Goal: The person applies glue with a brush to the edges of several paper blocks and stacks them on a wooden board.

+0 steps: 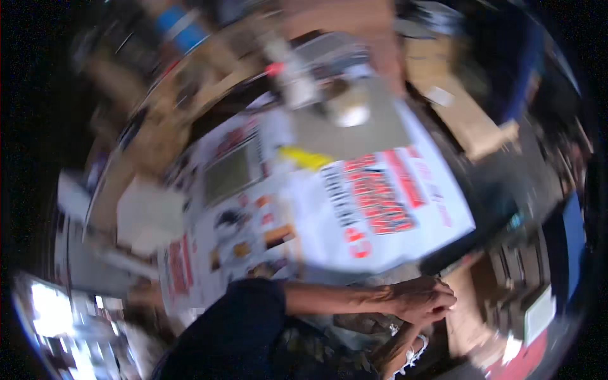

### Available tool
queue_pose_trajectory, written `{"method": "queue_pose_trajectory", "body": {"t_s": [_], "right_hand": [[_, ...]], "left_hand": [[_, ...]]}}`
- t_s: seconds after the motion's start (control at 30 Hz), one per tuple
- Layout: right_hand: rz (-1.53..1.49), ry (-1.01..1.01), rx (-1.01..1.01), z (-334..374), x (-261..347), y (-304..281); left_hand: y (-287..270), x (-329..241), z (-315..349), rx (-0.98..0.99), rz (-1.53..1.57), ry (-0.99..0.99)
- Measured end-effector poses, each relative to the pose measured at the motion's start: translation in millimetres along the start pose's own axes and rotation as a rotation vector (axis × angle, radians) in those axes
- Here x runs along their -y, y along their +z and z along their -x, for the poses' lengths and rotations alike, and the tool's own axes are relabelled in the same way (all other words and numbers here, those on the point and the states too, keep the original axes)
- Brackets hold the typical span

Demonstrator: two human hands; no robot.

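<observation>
My left hand [423, 301] reaches across to the right from a dark sleeve, its fingers curled closed. Whatever it may grip is hidden. Just under it, my right hand [415, 330] comes up from the lower edge, with a pale band [415, 359] at the wrist. The two hands meet or overlap, and the right fingers are covered and blurred. Both are beyond the near right edge of a table spread with a white printed sheet [304, 221]. A brown cardboard-like piece [465, 310] is right beside them.
On the sheet lie a grey board [386, 130], a yellow object [306, 158] and a greyish rectangle [228, 176]. A white bottle with a red tip [297, 85] and a pale round container [349, 107] stand farther back. A wooden plank [459, 114] is at right. Everything is motion-blurred.
</observation>
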State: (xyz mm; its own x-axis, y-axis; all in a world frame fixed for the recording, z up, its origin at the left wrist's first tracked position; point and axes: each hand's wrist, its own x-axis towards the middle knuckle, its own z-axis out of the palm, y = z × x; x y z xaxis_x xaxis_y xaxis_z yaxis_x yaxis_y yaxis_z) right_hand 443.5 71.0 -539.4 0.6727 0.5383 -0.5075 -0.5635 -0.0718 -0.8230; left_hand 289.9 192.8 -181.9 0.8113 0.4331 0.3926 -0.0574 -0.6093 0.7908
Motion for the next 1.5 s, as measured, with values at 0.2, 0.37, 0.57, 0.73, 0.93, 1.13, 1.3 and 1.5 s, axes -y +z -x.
{"method": "queue_pose_trajectory", "body": {"t_s": [0.2,0.37,0.57,0.73,0.93,1.13,1.3,1.5], "right_hand": [[0.168,-0.570,-0.045,62.9,136.1,84.9],[0.444,-1.217,-0.139,117.0,251.7,158.3],[0.655,-1.192,1.088,304.0,213.4,368.1],[1.044,-1.197,1.030,372.1,136.4,500.2],[1.572,-1.007,0.716,382.6,90.3,564.5],[1.427,-1.100,0.871,348.3,100.3,580.7],[1.146,-0.687,1.153,341.0,159.1,550.0],[0.942,-0.616,1.104,323.7,262.3,426.8]], "left_hand": [[-106.9,-61.8,157.3,-0.436,-0.135,-0.094],[-177.5,-65.5,254.5,-0.572,-0.304,-0.380],[-192.5,-20.8,243.8,-0.416,-0.473,-0.428],[-188.6,-17.6,234.3,-0.264,-0.555,-0.529],[-170.2,35.3,253.4,-0.712,-0.386,-0.246],[-184.6,9.3,253.2,-0.408,-0.561,-0.307],[-198.2,3.8,252.6,-0.691,-0.091,-0.481],[-258.6,-14.5,268.6,-0.350,1.654,-0.435]]}}
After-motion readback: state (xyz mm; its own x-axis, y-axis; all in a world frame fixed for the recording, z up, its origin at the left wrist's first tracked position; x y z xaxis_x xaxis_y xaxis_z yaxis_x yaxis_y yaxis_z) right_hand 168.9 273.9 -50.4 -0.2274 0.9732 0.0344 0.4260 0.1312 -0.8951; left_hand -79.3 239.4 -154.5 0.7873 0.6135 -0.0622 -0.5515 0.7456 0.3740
